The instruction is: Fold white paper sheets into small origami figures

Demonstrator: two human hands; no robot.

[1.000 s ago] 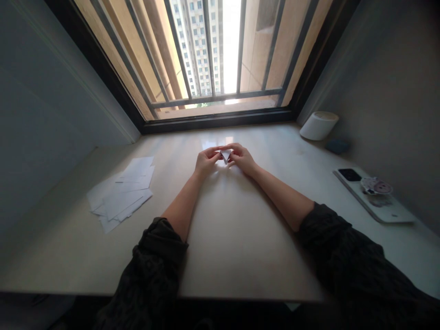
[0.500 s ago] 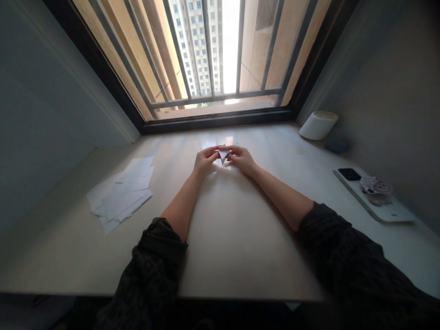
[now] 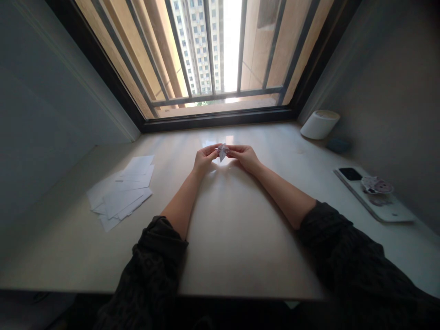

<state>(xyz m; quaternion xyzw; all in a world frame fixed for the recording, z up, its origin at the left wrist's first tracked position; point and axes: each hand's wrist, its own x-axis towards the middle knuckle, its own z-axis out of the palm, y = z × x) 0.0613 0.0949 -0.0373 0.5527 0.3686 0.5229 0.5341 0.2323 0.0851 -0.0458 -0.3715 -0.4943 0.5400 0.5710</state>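
Between my two hands is a small piece of folded white paper (image 3: 222, 152), its lower end narrowing to a point. My left hand (image 3: 205, 158) pinches its left side between thumb and fingers. On the opposite side my right hand (image 3: 244, 157) grips it the same way, with the fingertips close together. The paper is held near the far part of the pale sill, and the fingers cover its edges. Both forearms stretch forward over the surface, in dark sleeves pushed up.
Several loose white paper sheets (image 3: 123, 195) overlap on the left. At the right lie a phone (image 3: 373, 195) with a round grip on its back and a dark object (image 3: 338, 145). A white cylindrical object (image 3: 319, 124) stands by the barred window (image 3: 220, 117).
The folded paper has gone from a flat-looking triangle to a more opened, several-pointed shape. My right hand's fingers have straightened and shifted slightly; the left hand stays nearly in place.
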